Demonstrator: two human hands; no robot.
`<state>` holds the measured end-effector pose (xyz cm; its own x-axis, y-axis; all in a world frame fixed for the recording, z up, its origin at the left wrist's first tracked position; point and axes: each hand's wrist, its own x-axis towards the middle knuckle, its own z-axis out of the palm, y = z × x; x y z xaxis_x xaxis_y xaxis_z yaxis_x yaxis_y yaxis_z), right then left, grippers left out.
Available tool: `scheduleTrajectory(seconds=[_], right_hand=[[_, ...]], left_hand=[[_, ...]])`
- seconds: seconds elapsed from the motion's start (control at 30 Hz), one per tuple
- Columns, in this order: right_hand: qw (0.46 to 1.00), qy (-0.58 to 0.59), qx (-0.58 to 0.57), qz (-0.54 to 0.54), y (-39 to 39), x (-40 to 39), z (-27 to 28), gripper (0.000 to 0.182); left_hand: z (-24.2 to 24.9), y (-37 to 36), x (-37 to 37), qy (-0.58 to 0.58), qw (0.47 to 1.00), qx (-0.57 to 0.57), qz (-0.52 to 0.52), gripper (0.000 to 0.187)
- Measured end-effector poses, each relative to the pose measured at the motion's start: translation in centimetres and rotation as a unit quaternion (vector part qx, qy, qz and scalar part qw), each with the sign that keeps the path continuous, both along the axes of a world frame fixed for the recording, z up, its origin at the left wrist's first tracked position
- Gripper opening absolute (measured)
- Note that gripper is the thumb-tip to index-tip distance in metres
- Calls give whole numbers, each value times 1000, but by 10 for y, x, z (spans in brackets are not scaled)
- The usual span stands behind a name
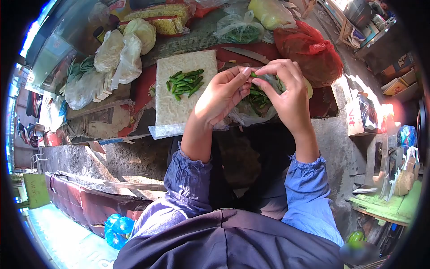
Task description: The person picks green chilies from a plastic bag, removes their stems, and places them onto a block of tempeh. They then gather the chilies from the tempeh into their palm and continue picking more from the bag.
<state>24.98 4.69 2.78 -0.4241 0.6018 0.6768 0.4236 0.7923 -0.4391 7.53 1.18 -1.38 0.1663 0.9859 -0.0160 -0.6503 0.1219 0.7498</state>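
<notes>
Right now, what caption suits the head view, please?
Left hand and right hand hold a green chili over a plastic bag, beside chilies on a pale slab.

Pale letters reading "erasa" stand on the dark woven mat [199,43] at the far side of the table. Red letters reading "Vit" run up the side of a white carton [354,121] on the right. Large letters on the light blue sheet [67,237] at near left are too washed out to read with certainty.
</notes>
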Motion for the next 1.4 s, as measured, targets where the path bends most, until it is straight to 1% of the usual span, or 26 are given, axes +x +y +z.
scheduleTrajectory(seconds=[0.13,0.3,0.4,0.5,0.57,0.6,0.63,0.67,0.7,0.73,0.8,0.83,0.87,0.9,0.97,1.0,1.07,1.1,1.17,1.2,1.23,1.3,1.33,1.4], right_hand=[[1000,2,-15,-9,-1,2,-1,15],[999,-25,3,-28,1,3,-2,14],[999,-33,13,-21,2,3,-3,12],[999,-28,-12,-24,4,5,-3,11],[999,-29,-10,-37,7,10,-4,11],[998,-30,-8,-50,8,11,-5,11],[998,-31,-8,-50,9,12,-6,11],[998,-42,-21,-29,9,12,-6,11],[998,-53,-33,-8,9,13,-7,11],[998,-54,-34,-8,10,13,-10,11],[991,-85,-98,14,15,15,-18,11],[992,-85,-97,13,18,18,-18,11],[989,-95,-111,-1,20,24,-18,12],[987,-105,-123,-16,23,29,-19,13],[988,-107,-103,-34,28,37,-21,13],[987,-98,-116,-53,31,41,-20,15],[983,-93,-132,-83,36,45,-13,17],[983,-94,-131,-83,42,43,-10,17],[976,-140,-122,-113,64,35,-6,17],[980,-149,-90,-93,83,31,-11,13],[981,-146,-89,-94,102,24,-18,13],[982,-189,0,-15,136,4,-32,11],[982,-186,2,-16,149,-5,-40,11],[964,-245,-101,2,165,-20,-53,16]], left_hand=[[-5,1,-3,9,1000,12,-19,29],[-2,0,-1,23,1000,-5,-12,28],[-6,3,-1,17,1000,-2,-17,27],[-10,6,4,-14,1000,8,-17,25],[-10,7,9,-65,997,-8,38,24],[-6,6,12,-66,997,-8,39,24],[1,3,15,-68,995,-29,66,25],[5,2,16,-69,992,-51,94,26],[3,3,16,-70,992,-51,94,26],[-2,5,14,-90,990,-57,92,26],[-20,10,5,-110,988,-64,90,26],[-32,14,-4,-176,981,-40,75,26],[-44,17,-11,-241,968,-16,60,25],[-42,18,-15,-242,968,-16,59,25],[-39,18,-22,-292,952,-36,84,24],[-35,16,-23,-284,953,-33,100,29],[-40,17,-27,-297,950,-17,98,33],[-41,18,-28,-311,945,1,97,36],[-36,18,-24,-301,946,-8,117,37],[-33,17,-21,-289,947,-20,136,39],[-31,16,-19,-286,949,-19,134,39],[-28,14,-17,-299,946,-29,120,40],[-27,14,-17,-296,947,-27,119,40],[-25,14,-16,-300,945,-45,117,42]])
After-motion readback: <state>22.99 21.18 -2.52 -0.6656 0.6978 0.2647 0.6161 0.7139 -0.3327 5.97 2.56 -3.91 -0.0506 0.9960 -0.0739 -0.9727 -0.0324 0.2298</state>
